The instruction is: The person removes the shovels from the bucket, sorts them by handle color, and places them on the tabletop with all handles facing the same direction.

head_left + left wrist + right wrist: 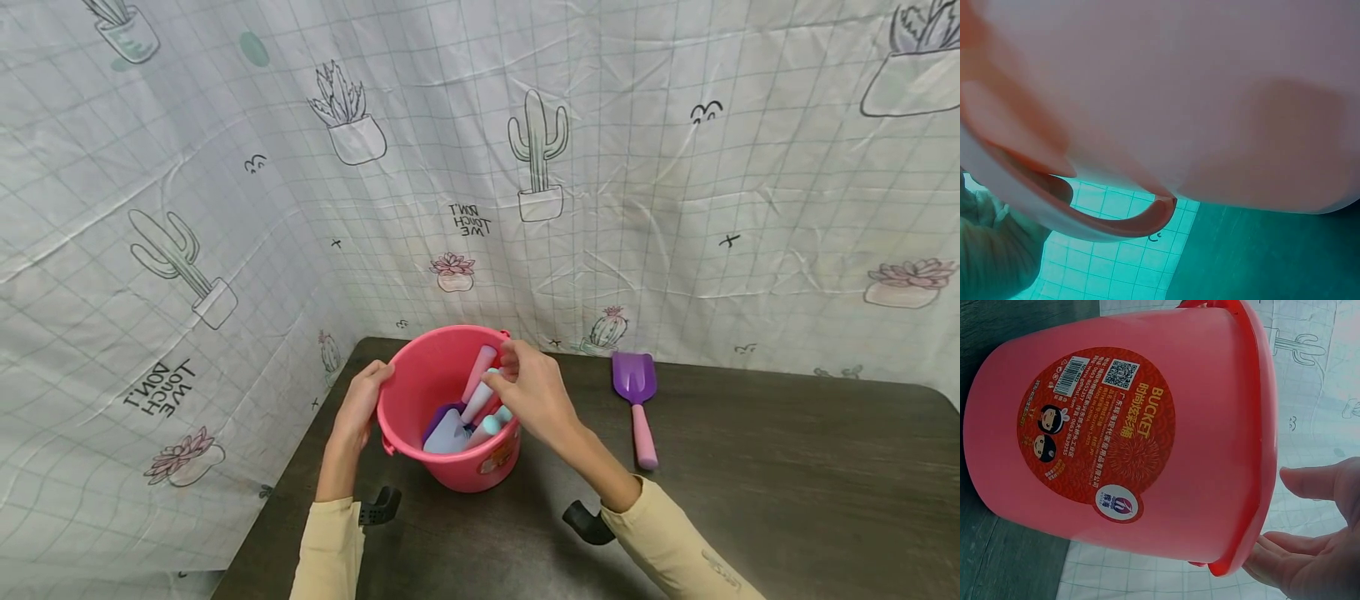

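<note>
A pink plastic bucket [480, 479] stands on the dark table, its mouth facing me. My left hand [365, 400] grips its left rim; in the left wrist view the fingers are partly hidden behind the curved handle [1116, 230]. Over the right rim reaches my right hand [536, 387], thumb and fingers apart; the right wrist view shows nothing between them. Inside the bucket lie several toy tools: a pink handle [478, 371], a pale lilac handle [477, 402], a pale blue blade [446, 435] and a turquoise-tipped handle [489, 427]. Some parts are hidden.
A toy shovel with a purple scoop [634, 377] and pink handle [642, 437] lies to the right of the bucket. Cactus-printed cloth [637, 167] hangs behind the table [787, 467] and along its left side.
</note>
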